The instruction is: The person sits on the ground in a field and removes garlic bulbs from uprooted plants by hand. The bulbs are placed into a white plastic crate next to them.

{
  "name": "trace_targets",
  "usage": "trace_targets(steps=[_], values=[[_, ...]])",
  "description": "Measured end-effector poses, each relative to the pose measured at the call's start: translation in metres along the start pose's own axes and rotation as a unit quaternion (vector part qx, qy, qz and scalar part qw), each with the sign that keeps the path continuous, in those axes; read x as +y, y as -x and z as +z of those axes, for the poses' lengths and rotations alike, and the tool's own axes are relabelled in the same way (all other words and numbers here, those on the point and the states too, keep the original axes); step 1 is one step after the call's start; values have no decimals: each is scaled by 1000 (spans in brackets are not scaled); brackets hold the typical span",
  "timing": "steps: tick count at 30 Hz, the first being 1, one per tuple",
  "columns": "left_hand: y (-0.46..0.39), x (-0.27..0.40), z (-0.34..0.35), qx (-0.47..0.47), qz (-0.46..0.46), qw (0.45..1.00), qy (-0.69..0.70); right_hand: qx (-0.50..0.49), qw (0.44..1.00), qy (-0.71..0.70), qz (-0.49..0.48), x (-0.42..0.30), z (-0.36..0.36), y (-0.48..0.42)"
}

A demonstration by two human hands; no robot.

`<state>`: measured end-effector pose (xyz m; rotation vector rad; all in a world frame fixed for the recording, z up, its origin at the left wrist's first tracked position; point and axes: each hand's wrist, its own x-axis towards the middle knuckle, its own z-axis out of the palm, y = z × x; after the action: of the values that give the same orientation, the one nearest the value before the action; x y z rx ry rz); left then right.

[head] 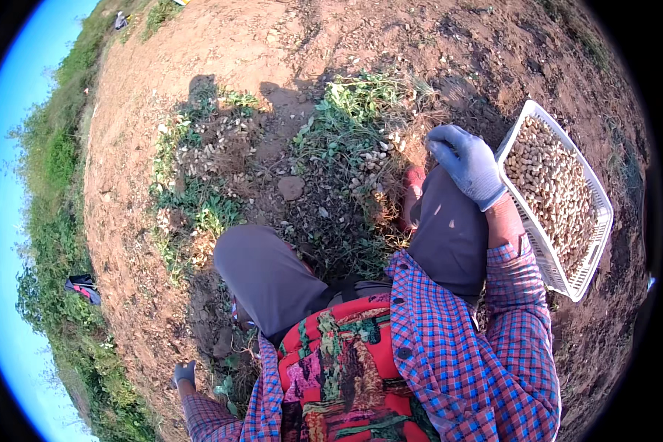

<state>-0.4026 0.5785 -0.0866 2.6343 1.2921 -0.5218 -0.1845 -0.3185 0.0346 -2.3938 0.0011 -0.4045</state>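
My right hand (464, 163), in a grey-and-white work glove, rests over my right knee beside the plastic crate. Its fingers curl loosely, and a gap shows by the thumb with nothing visible in it. The white slatted crate (595, 193) holds a heap of unshelled peanuts (550, 188). Far out to the left is my left hand (184, 373), also gloved, held apart from the plants with its fingers spread. In front of me lie pulled peanut plants (337, 130) with pods (374, 157) among their roots. Another pile of peanut plants (212, 160) lies to its left.
A brown stone (291, 188) sits between the plant piles. Dry, cloddy soil (138, 182) stretches around me. Green bushes (61, 160) line the left edge, with a dark-and-red bag or garment (83, 288) against them. A person (121, 21) is far off at the upper left.
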Motion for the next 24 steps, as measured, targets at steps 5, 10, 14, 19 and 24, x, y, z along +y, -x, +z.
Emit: trace_targets(steps=[5,10,14,19,24], values=[[71,243,-24,127,243,956,108,70,989,-127,9,9,5,0],[144,435,-59,125,451,861,200,12,985,-158,64,5,0,-4],[199,549,-76,-19,553,822,134,-25,993,-107,53,8,9,-30],[209,630,-34,-160,612,757,-165,-102,987,-53,116,42,61,-86],[175,633,-3,-192,548,747,-324,-62,959,-36,276,168,150,-105]])
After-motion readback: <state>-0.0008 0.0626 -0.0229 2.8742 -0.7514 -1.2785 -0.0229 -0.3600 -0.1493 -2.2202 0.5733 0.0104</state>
